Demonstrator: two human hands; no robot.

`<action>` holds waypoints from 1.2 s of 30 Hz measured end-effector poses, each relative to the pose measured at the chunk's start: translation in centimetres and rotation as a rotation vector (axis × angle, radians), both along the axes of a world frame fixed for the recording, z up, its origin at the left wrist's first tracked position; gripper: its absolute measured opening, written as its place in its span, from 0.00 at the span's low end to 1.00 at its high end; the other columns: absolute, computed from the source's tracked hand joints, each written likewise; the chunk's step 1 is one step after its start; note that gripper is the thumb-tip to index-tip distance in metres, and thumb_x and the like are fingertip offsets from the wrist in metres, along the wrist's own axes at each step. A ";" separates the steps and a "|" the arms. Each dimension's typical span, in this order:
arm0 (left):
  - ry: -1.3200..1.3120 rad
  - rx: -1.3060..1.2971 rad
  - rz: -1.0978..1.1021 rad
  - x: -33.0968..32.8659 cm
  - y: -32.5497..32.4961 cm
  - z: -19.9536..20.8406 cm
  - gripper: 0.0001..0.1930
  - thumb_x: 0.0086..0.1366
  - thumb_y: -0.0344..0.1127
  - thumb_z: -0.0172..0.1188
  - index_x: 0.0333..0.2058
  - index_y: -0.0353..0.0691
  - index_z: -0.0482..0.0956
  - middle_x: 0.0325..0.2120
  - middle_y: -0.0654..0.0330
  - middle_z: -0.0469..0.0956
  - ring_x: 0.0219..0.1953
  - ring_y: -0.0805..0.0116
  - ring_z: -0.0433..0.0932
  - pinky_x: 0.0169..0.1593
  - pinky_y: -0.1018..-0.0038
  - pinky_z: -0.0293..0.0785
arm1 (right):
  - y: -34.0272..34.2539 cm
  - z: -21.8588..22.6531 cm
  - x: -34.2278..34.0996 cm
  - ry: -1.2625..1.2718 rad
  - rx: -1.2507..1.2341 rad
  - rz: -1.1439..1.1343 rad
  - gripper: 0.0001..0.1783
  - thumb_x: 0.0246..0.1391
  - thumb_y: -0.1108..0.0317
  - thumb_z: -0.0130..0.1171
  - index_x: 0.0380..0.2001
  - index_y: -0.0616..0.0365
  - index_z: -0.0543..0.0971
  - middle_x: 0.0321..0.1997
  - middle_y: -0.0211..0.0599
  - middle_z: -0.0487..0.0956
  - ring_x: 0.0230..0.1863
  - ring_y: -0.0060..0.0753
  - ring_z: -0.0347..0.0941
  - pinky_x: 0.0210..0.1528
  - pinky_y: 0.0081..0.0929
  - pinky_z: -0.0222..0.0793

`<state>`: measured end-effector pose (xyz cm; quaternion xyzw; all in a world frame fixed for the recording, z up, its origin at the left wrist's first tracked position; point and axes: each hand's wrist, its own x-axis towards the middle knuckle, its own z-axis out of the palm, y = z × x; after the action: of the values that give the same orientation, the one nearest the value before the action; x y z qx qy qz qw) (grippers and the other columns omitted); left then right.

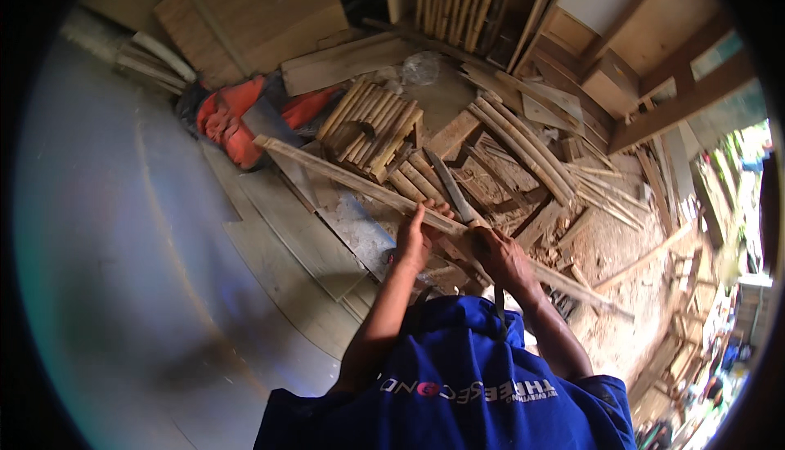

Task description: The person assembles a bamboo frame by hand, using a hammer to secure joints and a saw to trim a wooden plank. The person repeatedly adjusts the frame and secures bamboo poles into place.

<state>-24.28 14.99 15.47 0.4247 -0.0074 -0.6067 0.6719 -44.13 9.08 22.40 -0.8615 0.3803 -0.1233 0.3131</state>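
Observation:
A long, pale split strip of bamboo or wood (343, 182) runs slantwise in front of me, from upper left to lower right. My left hand (419, 236) is closed around its middle, with the thumb on top. My right hand (505, 264) is closed on the handle of a knife with a long blade (450, 187). The blade points up and to the left, past the far side of the strip. The handle crosses the strip close to my right fingers. Whether the cutting edge touches the strip, I cannot tell.
Beyond my hands stands a small slatted bamboo piece (372, 127). Several bamboo poles (527, 147) lie to its right, among offcuts and shavings. Orange-red items (233, 119) lie at left by a plywood sheet (245, 17). A wooden frame (687, 102) stands at right.

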 end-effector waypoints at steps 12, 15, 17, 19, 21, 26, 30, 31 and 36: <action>0.010 0.069 -0.032 18.1 0.7 -4.1 0.16 0.66 0.38 0.62 0.51 0.43 0.76 0.47 0.61 0.80 0.49 0.67 0.79 0.51 0.68 0.80 | 2.9 2.9 -5.0 0.283 0.423 -0.246 0.13 0.59 0.60 0.57 0.40 0.56 0.81 0.34 0.40 0.83 0.33 0.32 0.80 0.35 0.32 0.74; 0.037 0.064 -0.090 16.2 -1.6 -4.5 0.15 0.66 0.36 0.61 0.50 0.41 0.76 0.45 0.59 0.80 0.47 0.67 0.80 0.50 0.67 0.81 | 4.1 2.9 -6.2 0.215 0.310 -0.324 0.19 0.53 0.56 0.66 0.45 0.53 0.79 0.36 0.43 0.83 0.38 0.45 0.81 0.41 0.39 0.75; -0.017 0.081 -0.095 14.9 -3.1 -4.5 0.14 0.67 0.36 0.60 0.49 0.40 0.75 0.44 0.58 0.81 0.44 0.68 0.81 0.47 0.65 0.82 | 5.0 2.2 -6.7 0.191 0.105 -0.327 0.22 0.49 0.56 0.69 0.46 0.51 0.78 0.40 0.42 0.82 0.43 0.48 0.79 0.45 0.41 0.74; -0.004 0.075 -0.146 13.7 -4.4 -4.6 0.14 0.66 0.36 0.61 0.48 0.39 0.75 0.44 0.59 0.81 0.44 0.66 0.81 0.46 0.64 0.83 | 5.7 1.1 -7.3 0.197 -0.069 -0.404 0.21 0.47 0.57 0.70 0.45 0.49 0.78 0.40 0.37 0.79 0.47 0.44 0.75 0.50 0.40 0.68; 0.004 0.096 -0.174 12.8 -5.2 -4.6 0.14 0.66 0.37 0.61 0.48 0.39 0.75 0.45 0.59 0.80 0.44 0.66 0.81 0.45 0.64 0.83 | 6.6 0.2 -8.3 0.242 -0.125 -0.504 0.21 0.48 0.57 0.69 0.45 0.48 0.78 0.38 0.36 0.78 0.46 0.40 0.73 0.52 0.38 0.65; -0.049 0.123 -0.190 13.1 -9.0 -5.0 0.19 0.67 0.45 0.61 0.53 0.48 0.75 0.49 0.63 0.76 0.49 0.68 0.76 0.47 0.67 0.82 | 7.4 -1.7 -11.9 0.285 -0.255 -0.619 0.18 0.46 0.59 0.69 0.43 0.42 0.81 0.40 0.32 0.75 0.51 0.41 0.69 0.55 0.42 0.60; -0.092 0.128 -0.131 14.9 -13.2 -6.7 0.16 0.67 0.42 0.62 0.50 0.46 0.74 0.44 0.62 0.79 0.46 0.70 0.77 0.43 0.65 0.82 | 6.4 -4.2 -14.8 0.309 -0.250 -0.711 0.21 0.45 0.58 0.70 0.45 0.44 0.80 0.42 0.33 0.76 0.52 0.40 0.70 0.57 0.41 0.60; -0.099 0.138 -0.126 15.6 -14.3 -7.3 0.20 0.65 0.37 0.63 0.54 0.46 0.71 0.46 0.61 0.77 0.46 0.65 0.76 0.42 0.61 0.82 | 6.2 -5.1 -15.4 0.322 -0.258 -0.732 0.22 0.45 0.58 0.70 0.46 0.44 0.80 0.43 0.33 0.76 0.52 0.40 0.70 0.57 0.41 0.60; -0.480 0.150 0.048 17.2 -18.8 -10.6 0.41 0.60 0.23 0.64 0.66 0.56 0.51 0.62 0.57 0.60 0.56 0.54 0.70 0.48 0.52 0.80 | 3.3 -9.4 -17.7 0.278 -0.268 -0.793 0.26 0.44 0.56 0.70 0.49 0.45 0.78 0.43 0.34 0.77 0.51 0.41 0.71 0.55 0.38 0.62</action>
<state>-7.10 -3.82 4.90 0.6055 -0.1117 -0.4712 0.6315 -61.78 12.38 13.02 -0.6901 0.7008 -0.1651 0.0729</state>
